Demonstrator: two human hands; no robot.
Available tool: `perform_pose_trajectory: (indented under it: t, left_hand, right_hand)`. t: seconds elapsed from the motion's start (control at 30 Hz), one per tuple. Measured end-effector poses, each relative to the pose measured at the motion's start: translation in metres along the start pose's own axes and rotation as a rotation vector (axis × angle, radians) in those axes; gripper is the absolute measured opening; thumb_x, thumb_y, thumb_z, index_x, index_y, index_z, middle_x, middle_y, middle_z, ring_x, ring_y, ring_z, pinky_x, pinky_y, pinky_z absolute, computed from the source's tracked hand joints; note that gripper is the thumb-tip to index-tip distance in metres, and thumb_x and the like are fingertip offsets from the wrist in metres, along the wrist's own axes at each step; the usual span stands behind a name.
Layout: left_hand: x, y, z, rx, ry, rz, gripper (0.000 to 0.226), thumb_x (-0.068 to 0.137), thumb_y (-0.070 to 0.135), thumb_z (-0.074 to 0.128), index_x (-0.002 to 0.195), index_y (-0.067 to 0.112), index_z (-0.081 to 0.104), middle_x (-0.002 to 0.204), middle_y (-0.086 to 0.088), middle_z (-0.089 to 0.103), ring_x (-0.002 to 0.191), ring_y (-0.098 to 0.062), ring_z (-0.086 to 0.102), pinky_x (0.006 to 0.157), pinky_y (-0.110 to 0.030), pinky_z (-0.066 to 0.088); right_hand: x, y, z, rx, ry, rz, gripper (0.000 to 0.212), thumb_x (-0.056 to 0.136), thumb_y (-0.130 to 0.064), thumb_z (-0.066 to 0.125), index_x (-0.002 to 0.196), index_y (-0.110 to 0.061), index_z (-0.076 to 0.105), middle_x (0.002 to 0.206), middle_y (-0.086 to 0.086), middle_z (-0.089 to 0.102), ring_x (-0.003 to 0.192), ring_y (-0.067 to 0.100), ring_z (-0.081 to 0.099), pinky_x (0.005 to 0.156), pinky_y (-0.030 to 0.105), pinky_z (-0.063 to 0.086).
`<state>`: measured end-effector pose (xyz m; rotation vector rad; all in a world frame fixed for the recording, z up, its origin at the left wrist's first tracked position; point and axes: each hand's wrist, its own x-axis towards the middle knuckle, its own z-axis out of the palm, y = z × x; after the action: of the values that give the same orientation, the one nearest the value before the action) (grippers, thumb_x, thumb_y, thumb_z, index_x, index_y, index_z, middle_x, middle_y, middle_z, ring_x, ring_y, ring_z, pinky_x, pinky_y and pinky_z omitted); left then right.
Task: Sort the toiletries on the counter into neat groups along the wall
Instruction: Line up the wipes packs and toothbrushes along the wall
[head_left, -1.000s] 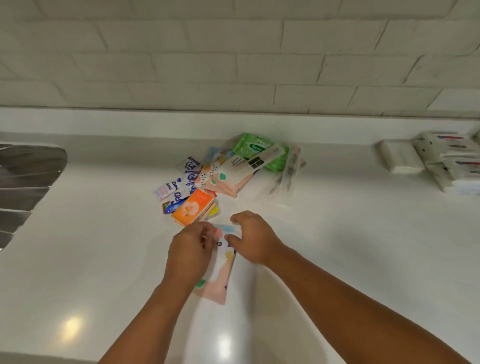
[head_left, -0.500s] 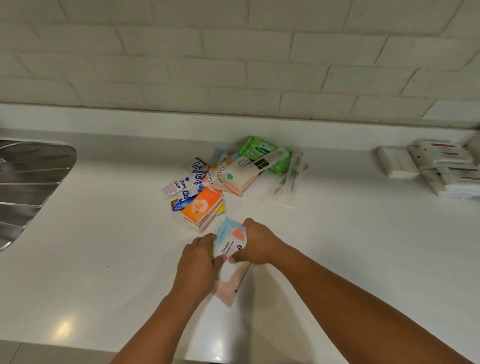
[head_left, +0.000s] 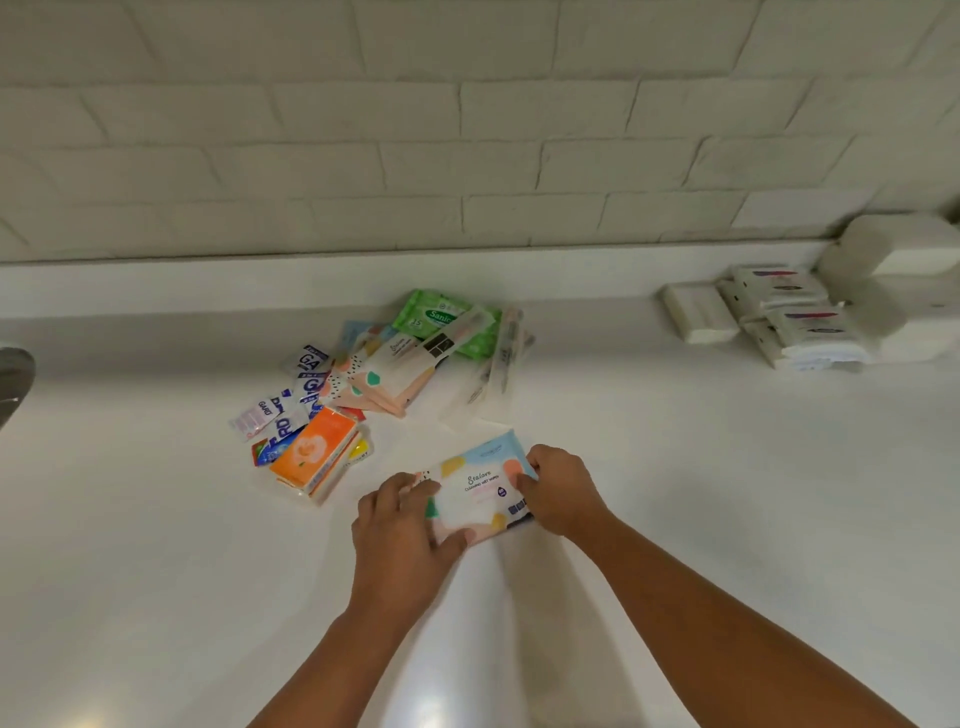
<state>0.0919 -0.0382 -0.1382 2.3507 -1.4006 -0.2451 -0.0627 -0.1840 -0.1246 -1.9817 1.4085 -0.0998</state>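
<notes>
Turned crosswise since a moment ago, the soft pastel wet-wipes packet (head_left: 480, 491) is gripped at its ends by left hand (head_left: 400, 525) and right hand (head_left: 563, 491) beside the unsorted colourful sachet heap (head_left: 374, 379) on the white bench (head_left: 156, 519); only white tissue packs (head_left: 779, 317) look grouped.

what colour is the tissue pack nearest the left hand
Orange tissue pack, with a pale flower; head view.

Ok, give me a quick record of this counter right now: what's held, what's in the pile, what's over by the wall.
held: pastel wet wipes pack, gripped at its ends by left hand and right hand
pile: green wipes pack, orange tissue pack, blue-and-white sachets, more pastel packs, overlapping
right group: white packs stacked near the wall
surface: white counter
</notes>
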Motion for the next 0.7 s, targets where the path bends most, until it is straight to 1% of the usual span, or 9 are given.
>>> perform_pose_trajectory:
  t: [0.1,0.13,0.2,0.27,0.3,0.4,0.5,0.6,0.7]
  left_hand:
    - [0.003,0.013,0.012,-0.060,-0.067,0.034,0.072,0.069,0.054,0.081,0.129,0.021,0.060,0.136,-0.003,0.053,0.121,-0.025,0.048,0.100,-0.035,0.042]
    - [0.005,0.023,0.018,-0.096,-0.080,0.042,0.070,0.071,0.047,0.083,0.131,0.019,0.059,0.137,-0.003,0.053,0.121,-0.024,0.048,0.102,-0.034,0.041]
    - [0.008,0.040,0.025,-0.160,-0.085,0.053,0.064,0.074,0.034,0.084,0.131,0.018,0.060,0.141,-0.005,0.051,0.124,-0.026,0.048,0.104,-0.032,0.040]
    - [0.014,0.057,0.035,-0.191,-0.094,0.071,0.060,0.075,0.027,0.083,0.130,0.016,0.061,0.143,-0.008,0.050,0.126,-0.028,0.049,0.106,-0.033,0.040]
    - [0.018,0.066,0.041,-0.191,-0.098,0.079,0.059,0.075,0.026,0.083,0.129,0.016,0.062,0.143,-0.009,0.051,0.126,-0.029,0.050,0.106,-0.034,0.040]
    - [0.026,0.087,0.056,-0.196,-0.086,0.111,0.058,0.074,0.027,0.084,0.127,0.015,0.063,0.141,-0.010,0.053,0.124,-0.030,0.051,0.104,-0.036,0.042]
    - [0.033,0.109,0.069,-0.200,-0.043,0.131,0.057,0.075,0.026,0.084,0.126,0.013,0.063,0.141,-0.012,0.052,0.121,-0.033,0.054,0.100,-0.037,0.046]
    - [0.045,0.132,0.082,-0.171,0.006,0.159,0.055,0.076,0.021,0.084,0.125,0.008,0.063,0.141,-0.016,0.052,0.114,-0.038,0.057,0.093,-0.042,0.053]
    - [0.062,0.152,0.095,-0.159,0.032,0.165,0.052,0.077,0.018,0.084,0.124,0.007,0.065,0.142,-0.017,0.054,0.114,-0.039,0.057,0.086,-0.043,0.056]
  right_hand:
    - [0.002,0.020,-0.014,0.054,0.053,0.045,0.033,0.099,-0.044,0.045,0.084,-0.015,0.053,0.087,0.004,0.067,0.077,0.020,0.066,0.071,0.038,0.058]
    - [0.002,0.029,-0.021,0.077,0.066,0.049,0.032,0.099,-0.044,0.044,0.091,-0.016,0.055,0.091,0.003,0.068,0.078,0.019,0.066,0.072,0.039,0.059]
    - [0.000,0.043,-0.029,0.107,0.098,0.022,0.030,0.100,-0.040,0.045,0.115,-0.017,0.055,0.106,0.002,0.068,0.089,0.019,0.067,0.078,0.038,0.059]
    - [-0.002,0.061,-0.037,0.028,0.174,-0.053,0.040,0.099,-0.031,0.049,0.136,-0.015,0.047,0.122,0.004,0.059,0.107,0.022,0.058,0.092,0.038,0.053]
    - [-0.004,0.071,-0.041,-0.054,0.230,-0.102,0.045,0.097,-0.027,0.053,0.139,-0.013,0.046,0.126,0.006,0.055,0.113,0.024,0.053,0.096,0.038,0.050]
    - [-0.008,0.094,-0.054,-0.211,0.380,-0.252,0.044,0.084,-0.020,0.067,0.126,-0.009,0.059,0.130,0.011,0.053,0.117,0.030,0.050,0.099,0.041,0.050]
    - [-0.007,0.120,-0.063,-0.199,0.439,-0.397,0.038,0.078,-0.020,0.073,0.113,-0.006,0.067,0.119,0.009,0.061,0.112,0.028,0.057,0.093,0.033,0.054]
    - [0.000,0.143,-0.073,-0.234,0.380,-0.405,0.046,0.080,-0.028,0.076,0.119,-0.007,0.066,0.123,0.006,0.063,0.116,0.023,0.058,0.095,0.024,0.047]
    - [0.017,0.161,-0.082,-0.251,0.384,-0.390,0.055,0.075,-0.023,0.083,0.124,-0.005,0.064,0.126,0.009,0.064,0.117,0.025,0.062,0.097,0.023,0.044]
